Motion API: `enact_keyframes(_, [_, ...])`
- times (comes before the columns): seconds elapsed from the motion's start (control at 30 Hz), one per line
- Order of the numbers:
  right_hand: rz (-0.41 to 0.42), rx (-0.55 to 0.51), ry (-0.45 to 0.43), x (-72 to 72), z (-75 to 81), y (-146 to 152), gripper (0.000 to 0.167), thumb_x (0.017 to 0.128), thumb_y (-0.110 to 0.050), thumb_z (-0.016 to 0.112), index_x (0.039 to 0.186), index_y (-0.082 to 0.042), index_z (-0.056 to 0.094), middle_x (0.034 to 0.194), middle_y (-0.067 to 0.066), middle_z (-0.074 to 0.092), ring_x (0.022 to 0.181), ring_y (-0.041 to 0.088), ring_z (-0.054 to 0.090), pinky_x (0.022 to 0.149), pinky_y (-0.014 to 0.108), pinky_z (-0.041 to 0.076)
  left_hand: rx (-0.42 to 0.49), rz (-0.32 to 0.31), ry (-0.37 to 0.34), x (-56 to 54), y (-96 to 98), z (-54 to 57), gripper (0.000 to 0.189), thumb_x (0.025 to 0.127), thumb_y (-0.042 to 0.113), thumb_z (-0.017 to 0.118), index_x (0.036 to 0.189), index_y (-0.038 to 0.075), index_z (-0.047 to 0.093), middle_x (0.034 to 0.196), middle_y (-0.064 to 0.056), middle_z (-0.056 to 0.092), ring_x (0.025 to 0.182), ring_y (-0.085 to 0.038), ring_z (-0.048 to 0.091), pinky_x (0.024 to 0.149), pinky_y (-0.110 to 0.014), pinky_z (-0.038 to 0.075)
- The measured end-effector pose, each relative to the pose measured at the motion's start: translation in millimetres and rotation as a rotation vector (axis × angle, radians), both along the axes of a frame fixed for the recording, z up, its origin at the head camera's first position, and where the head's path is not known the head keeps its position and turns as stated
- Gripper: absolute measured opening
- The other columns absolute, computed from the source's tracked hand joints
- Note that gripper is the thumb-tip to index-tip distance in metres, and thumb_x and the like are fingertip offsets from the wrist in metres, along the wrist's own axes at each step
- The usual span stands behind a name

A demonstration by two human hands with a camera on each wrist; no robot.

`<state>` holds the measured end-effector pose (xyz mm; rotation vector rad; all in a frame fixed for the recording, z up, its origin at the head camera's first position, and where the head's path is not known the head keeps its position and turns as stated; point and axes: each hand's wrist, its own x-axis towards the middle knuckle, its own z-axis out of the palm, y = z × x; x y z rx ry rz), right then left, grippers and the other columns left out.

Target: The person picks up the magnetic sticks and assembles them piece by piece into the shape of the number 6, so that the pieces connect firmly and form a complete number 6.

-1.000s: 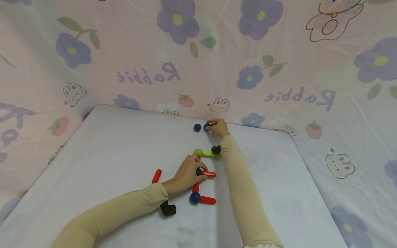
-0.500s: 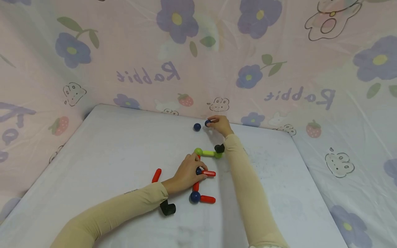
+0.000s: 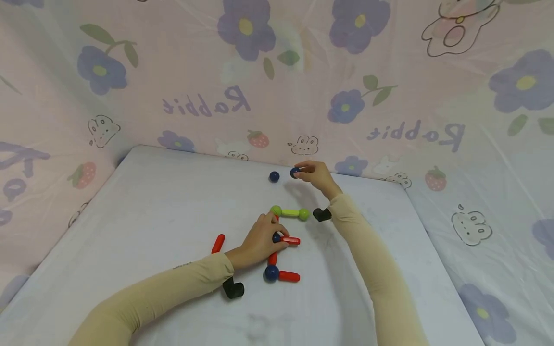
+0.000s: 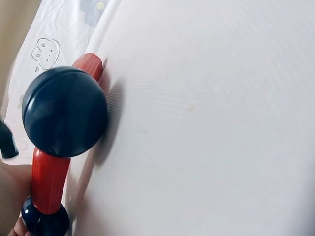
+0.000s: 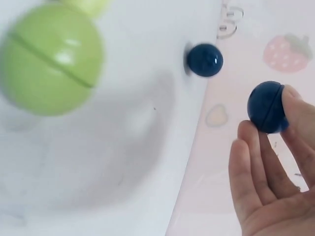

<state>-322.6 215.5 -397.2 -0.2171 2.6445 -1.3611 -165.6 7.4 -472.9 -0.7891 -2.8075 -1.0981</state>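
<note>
My right hand (image 3: 318,176) pinches a dark blue ball (image 3: 295,173) between thumb and fingers, raised near the table's far edge; the right wrist view shows this ball (image 5: 266,107) too. A second blue ball (image 3: 274,177) lies to its left. My left hand (image 3: 259,242) grips the middle blue ball (image 3: 277,238) of a magnetic ball-and-stick structure, beside a red stick (image 3: 291,240) pointing right. Nearer me are a red stick (image 3: 272,258), a blue ball (image 3: 271,273) and another red stick (image 3: 289,276). At the far end a light green stick (image 3: 290,213) joins two green balls (image 3: 304,214).
A loose red stick (image 3: 218,243) lies left of the structure, partly behind my left forearm. Black wrist-camera mounts (image 3: 321,215) hang at both wrists. The white table (image 3: 182,192) meets a patterned curtain (image 3: 207,72) at the back and sides.
My right hand has lifted the blue ball and moved slightly right, away from the other ball. The right forearm has swung right, uncovering the green ball. My left hand keeps its place.
</note>
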Motion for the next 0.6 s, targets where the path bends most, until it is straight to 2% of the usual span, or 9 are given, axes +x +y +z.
enact_keyframes(0.3, [0.037,0.0,-0.043,45.4,-11.0,13.9,0.038,0.089,-0.027,0.074,0.125,-0.016,0.066,0.123,0.012,0.07,0.115,0.026,0.065,0.106,0.048,0.048,0.009,0.004,-0.014,-0.5,-0.2,-2.1,0.021,0.081,0.031,0.083,0.099,0.024,0.076,0.099,0.0,0.052,0.086,-0.012,0.04,0.067,-0.022,0.033])
enact_keyframes(0.6, [0.063,0.021,-0.096,94.2,-29.4,26.2,0.04,0.09,-0.032,0.073,0.127,-0.019,0.065,0.131,0.006,0.066,0.121,0.023,0.064,0.106,0.044,0.05,-0.008,0.004,-0.007,-0.5,0.1,-1.3,0.021,0.081,0.032,0.083,0.099,0.024,0.077,0.1,0.001,0.052,0.086,-0.012,0.039,0.068,-0.022,0.033])
